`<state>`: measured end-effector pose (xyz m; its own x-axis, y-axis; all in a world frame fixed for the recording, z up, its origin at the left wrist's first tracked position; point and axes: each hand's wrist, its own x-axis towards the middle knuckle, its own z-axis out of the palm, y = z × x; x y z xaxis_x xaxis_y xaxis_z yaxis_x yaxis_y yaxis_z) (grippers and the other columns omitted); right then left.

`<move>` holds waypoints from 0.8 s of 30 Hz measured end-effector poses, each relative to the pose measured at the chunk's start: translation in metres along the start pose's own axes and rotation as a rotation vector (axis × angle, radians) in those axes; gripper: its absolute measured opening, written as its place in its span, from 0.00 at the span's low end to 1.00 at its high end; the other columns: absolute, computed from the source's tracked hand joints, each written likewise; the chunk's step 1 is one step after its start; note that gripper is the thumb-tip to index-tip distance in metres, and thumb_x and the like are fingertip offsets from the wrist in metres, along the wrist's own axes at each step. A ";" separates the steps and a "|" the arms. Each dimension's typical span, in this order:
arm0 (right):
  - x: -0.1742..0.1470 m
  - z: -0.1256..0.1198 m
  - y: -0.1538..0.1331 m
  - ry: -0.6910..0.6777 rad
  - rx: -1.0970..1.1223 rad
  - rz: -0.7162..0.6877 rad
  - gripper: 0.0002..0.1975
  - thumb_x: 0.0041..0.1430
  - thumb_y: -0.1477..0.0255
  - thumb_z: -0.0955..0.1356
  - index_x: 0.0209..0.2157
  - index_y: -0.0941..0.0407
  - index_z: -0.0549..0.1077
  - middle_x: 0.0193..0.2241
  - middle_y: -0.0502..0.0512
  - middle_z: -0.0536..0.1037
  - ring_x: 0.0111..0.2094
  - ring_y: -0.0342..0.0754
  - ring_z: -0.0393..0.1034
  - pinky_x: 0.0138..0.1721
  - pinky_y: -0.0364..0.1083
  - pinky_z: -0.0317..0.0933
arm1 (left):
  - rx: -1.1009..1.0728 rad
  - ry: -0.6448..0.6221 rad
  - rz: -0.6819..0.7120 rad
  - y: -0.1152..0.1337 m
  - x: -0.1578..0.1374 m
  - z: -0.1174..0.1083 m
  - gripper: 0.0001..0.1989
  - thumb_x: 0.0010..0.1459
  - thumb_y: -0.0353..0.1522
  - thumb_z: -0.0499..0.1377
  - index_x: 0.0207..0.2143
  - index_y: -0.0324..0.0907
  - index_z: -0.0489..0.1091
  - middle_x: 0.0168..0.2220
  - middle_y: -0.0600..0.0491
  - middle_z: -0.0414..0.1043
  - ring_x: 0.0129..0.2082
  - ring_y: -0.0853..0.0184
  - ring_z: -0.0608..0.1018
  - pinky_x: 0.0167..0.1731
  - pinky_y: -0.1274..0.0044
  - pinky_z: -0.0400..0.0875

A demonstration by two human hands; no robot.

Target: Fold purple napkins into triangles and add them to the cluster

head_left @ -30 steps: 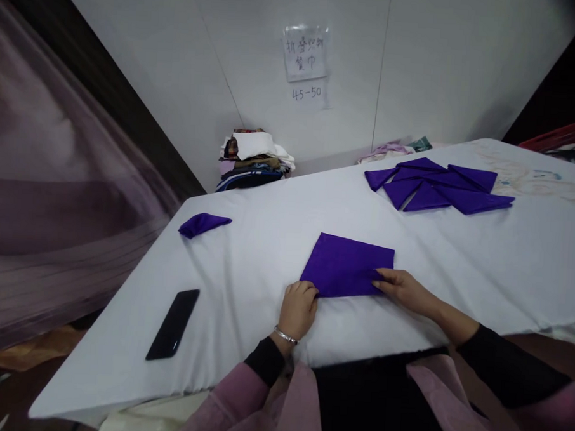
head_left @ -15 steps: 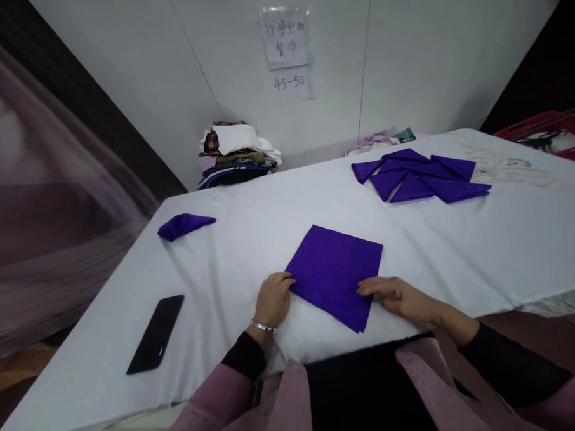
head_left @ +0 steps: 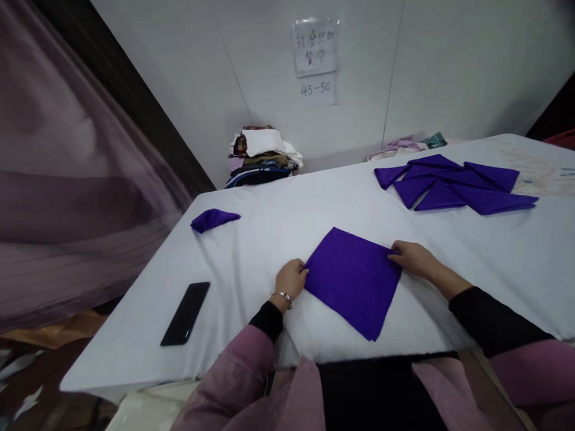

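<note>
A purple cloth napkin [head_left: 354, 282], folded into a square, lies flat on the white-covered table [head_left: 278, 221] in front of me. My left hand [head_left: 291, 278], with a bracelet at the wrist, pinches its left corner. At the upper right corner, my right hand [head_left: 411, 257] has its thumb and fingers closed on the cloth edge. The napkin's lower point faces me, its layered edges slightly apart. Another folded purple napkin [head_left: 215, 220] rests by itself toward the table's left side.
Several folded purple napkins [head_left: 441, 193] overlap at the back right. A black phone [head_left: 186, 314] lies on the left. Behind the table are a stack of folded clothes [head_left: 261, 157] and a wall sign [head_left: 316, 48]. A sheer curtain [head_left: 75, 168] hangs at left.
My right hand has moved from the napkin's right side up to its upper right corner and closed there. My left hand stays at the left corner. The whole view has shifted.
</note>
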<state>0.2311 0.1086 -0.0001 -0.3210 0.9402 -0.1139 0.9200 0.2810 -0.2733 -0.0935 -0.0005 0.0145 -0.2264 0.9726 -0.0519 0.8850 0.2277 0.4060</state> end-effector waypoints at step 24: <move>0.063 0.032 -0.112 0.125 0.102 -0.604 0.23 0.61 0.63 0.59 0.53 0.58 0.67 0.57 0.63 0.64 0.61 0.59 0.50 0.58 0.61 0.50 | -0.126 -0.019 -0.138 -0.028 0.017 -0.013 0.09 0.54 0.32 0.55 0.26 0.41 0.75 0.30 0.52 0.76 0.31 0.67 0.74 0.31 0.78 0.64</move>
<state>0.1010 0.1302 -0.0078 -0.7435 0.6380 0.2006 0.5558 0.7562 -0.3453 -0.1275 0.0095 0.0141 -0.3332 0.9336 -0.1319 0.7881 0.3526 0.5045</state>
